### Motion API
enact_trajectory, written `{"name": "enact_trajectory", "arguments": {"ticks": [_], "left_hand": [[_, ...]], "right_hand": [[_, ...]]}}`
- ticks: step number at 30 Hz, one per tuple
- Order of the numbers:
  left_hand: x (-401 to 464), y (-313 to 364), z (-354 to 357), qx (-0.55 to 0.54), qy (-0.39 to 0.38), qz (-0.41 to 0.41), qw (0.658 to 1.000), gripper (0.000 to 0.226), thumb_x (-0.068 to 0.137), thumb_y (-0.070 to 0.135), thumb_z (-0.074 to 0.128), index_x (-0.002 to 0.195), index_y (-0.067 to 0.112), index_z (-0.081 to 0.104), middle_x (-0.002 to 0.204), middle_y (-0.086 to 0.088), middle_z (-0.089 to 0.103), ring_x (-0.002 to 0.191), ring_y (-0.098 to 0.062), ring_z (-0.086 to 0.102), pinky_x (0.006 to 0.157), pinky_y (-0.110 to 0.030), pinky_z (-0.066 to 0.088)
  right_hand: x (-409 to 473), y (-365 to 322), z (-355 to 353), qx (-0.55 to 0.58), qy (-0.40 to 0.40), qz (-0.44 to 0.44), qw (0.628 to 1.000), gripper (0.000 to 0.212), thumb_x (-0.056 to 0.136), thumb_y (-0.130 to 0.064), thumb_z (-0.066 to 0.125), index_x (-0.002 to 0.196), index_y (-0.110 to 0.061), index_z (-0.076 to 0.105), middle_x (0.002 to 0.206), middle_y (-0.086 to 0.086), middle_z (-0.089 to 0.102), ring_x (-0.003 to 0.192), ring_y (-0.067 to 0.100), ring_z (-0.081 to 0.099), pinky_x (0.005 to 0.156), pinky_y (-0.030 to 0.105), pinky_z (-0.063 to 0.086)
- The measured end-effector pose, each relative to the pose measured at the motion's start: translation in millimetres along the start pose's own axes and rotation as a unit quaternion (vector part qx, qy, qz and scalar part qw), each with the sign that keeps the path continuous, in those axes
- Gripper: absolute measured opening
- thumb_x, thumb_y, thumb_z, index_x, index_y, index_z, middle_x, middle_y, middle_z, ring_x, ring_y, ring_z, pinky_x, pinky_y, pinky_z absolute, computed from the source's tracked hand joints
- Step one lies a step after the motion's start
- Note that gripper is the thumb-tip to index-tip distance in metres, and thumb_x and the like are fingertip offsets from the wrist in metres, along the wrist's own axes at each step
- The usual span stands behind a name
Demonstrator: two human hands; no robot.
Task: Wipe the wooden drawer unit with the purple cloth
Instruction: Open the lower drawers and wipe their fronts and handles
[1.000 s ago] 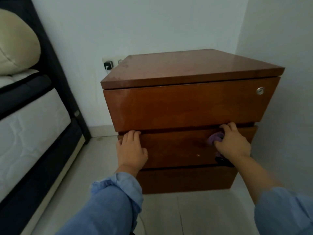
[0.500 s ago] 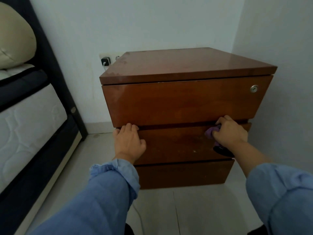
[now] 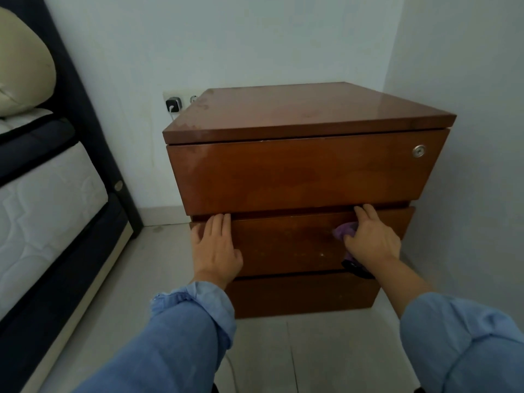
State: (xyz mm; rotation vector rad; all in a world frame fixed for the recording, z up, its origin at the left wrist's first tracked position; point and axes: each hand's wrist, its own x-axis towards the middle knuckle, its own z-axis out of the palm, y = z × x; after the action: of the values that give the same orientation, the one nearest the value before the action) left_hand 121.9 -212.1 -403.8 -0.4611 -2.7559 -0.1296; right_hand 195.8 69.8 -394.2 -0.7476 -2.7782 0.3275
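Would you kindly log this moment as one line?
left hand: flat on middle drawer | right hand: pressing purple cloth on it

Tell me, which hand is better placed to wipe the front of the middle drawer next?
The right hand: it already presses the purple cloth against the middle drawer. The left hand lies flat on that drawer's left end, with no cloth.

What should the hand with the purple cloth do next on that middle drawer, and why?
Probably sweep the purple cloth leftward across the middle drawer front. The right hand presses it near the drawer's right end, pale specks show on the wood further left, and the left hand lies flat at the left end.
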Motion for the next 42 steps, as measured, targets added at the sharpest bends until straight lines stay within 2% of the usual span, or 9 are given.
{"name": "enact_trajectory", "arguments": {"ticks": [3, 5, 13, 19, 24, 30, 35, 38, 42], "left_hand": [[-5, 6, 9, 0.023, -0.037, 0.029, 0.999, 0.088, 0.085, 0.04, 0.048, 0.153, 0.017, -0.003, 0.16, -0.003, 0.01, 0.148, -0.021, 0.005, 0.12, -0.046, 0.005], [-4, 8, 11, 0.01, -0.036, 0.022, 0.999, 0.089, 0.082, 0.04, 0.05, 0.153, 0.018, 0.001, 0.158, -0.003, 0.014, 0.147, -0.021, 0.008, 0.118, -0.047, 0.009], [18, 10, -1, -0.008, 0.004, 0.007, 1.0, 0.059, 0.078, 0.041, 0.051, 0.132, 0.02, 0.043, 0.125, 0.0, 0.042, 0.117, -0.02, 0.043, 0.097, -0.04, 0.031], [22, 9, -7, 0.0, 0.003, 0.011, 1.0, 0.05, 0.073, 0.044, 0.051, 0.117, 0.019, 0.051, 0.113, 0.001, 0.047, 0.106, -0.02, 0.047, 0.091, -0.038, 0.033], [21, 9, -18, 0.007, -0.031, 0.012, 0.999, 0.048, 0.076, 0.048, 0.049, 0.113, 0.019, 0.053, 0.111, 0.001, 0.051, 0.106, -0.021, 0.049, 0.097, -0.042, 0.033], [10, 15, -35, 0.016, -0.061, 0.007, 0.998, 0.051, 0.077, 0.05, 0.049, 0.116, 0.018, 0.053, 0.111, 0.0, 0.053, 0.108, -0.021, 0.051, 0.101, -0.043, 0.031], [-3, 17, -45, 0.015, -0.076, 0.006, 0.997, 0.049, 0.078, 0.051, 0.048, 0.115, 0.018, 0.054, 0.11, 0.0, 0.054, 0.106, -0.021, 0.052, 0.103, -0.044, 0.031], [-16, 23, -50, 0.022, -0.071, 0.003, 0.997, 0.048, 0.08, 0.05, 0.047, 0.114, 0.017, 0.052, 0.111, -0.002, 0.052, 0.106, -0.022, 0.051, 0.101, -0.044, 0.03], [-27, 42, -54, 0.0, -0.065, 0.043, 0.997, 0.053, 0.084, 0.044, 0.045, 0.13, 0.017, 0.046, 0.123, -0.002, 0.051, 0.115, -0.022, 0.049, 0.102, -0.044, 0.029]], "right_hand": [[-7, -10, 10, -0.005, -0.029, 0.015, 0.999, 0.075, 0.091, -0.04, 0.049, 0.152, -0.025, 0.008, 0.161, -0.005, 0.002, 0.111, 0.031, 0.057, 0.064, 0.029, 0.044], [-7, -12, 14, -0.01, -0.035, 0.019, 0.999, 0.078, 0.09, -0.038, 0.052, 0.151, -0.025, 0.006, 0.161, -0.005, -0.001, 0.106, 0.03, 0.059, 0.06, 0.029, 0.042], [11, -10, -5, -0.02, 0.014, -0.015, 1.0, 0.049, 0.085, -0.033, 0.058, 0.128, -0.017, 0.043, 0.131, 0.003, 0.041, 0.094, 0.034, 0.059, 0.061, 0.033, 0.041], [19, -13, -19, -0.018, 0.021, -0.025, 0.999, 0.017, 0.082, -0.026, 0.056, 0.095, -0.015, 0.053, 0.104, 0.006, 0.051, 0.086, 0.032, 0.057, 0.062, 0.033, 0.042], [24, -6, -36, 0.026, -0.067, -0.004, 0.997, 0.005, 0.079, -0.022, 0.051, 0.077, -0.02, 0.055, 0.085, 0.006, 0.06, 0.076, 0.027, 0.058, 0.057, 0.03, 0.041], [11, 2, -54, 0.124, -0.148, 0.003, 0.981, 0.02, 0.086, -0.019, 0.048, 0.098, -0.02, 0.064, 0.071, 0.0, 0.066, 0.066, 0.013, 0.062, 0.056, 0.026, 0.043], [-12, 15, -57, 0.163, -0.171, 0.013, 0.972, 0.032, 0.087, -0.022, 0.052, 0.118, -0.024, 0.057, 0.084, -0.002, 0.061, 0.068, 0.009, 0.058, 0.052, 0.023, 0.038], [-27, 21, -62, 0.318, -0.163, 0.057, 0.932, 0.027, 0.084, -0.014, 0.051, 0.105, -0.024, 0.063, 0.082, 0.003, 0.066, 0.071, 0.017, 0.059, 0.06, 0.026, 0.044], [-36, 31, -73, 0.553, -0.087, 0.181, 0.809, 0.015, 0.083, -0.01, 0.049, 0.093, -0.013, 0.061, 0.071, 0.007, 0.056, 0.061, 0.019, 0.052, 0.056, 0.03, 0.041]]}}
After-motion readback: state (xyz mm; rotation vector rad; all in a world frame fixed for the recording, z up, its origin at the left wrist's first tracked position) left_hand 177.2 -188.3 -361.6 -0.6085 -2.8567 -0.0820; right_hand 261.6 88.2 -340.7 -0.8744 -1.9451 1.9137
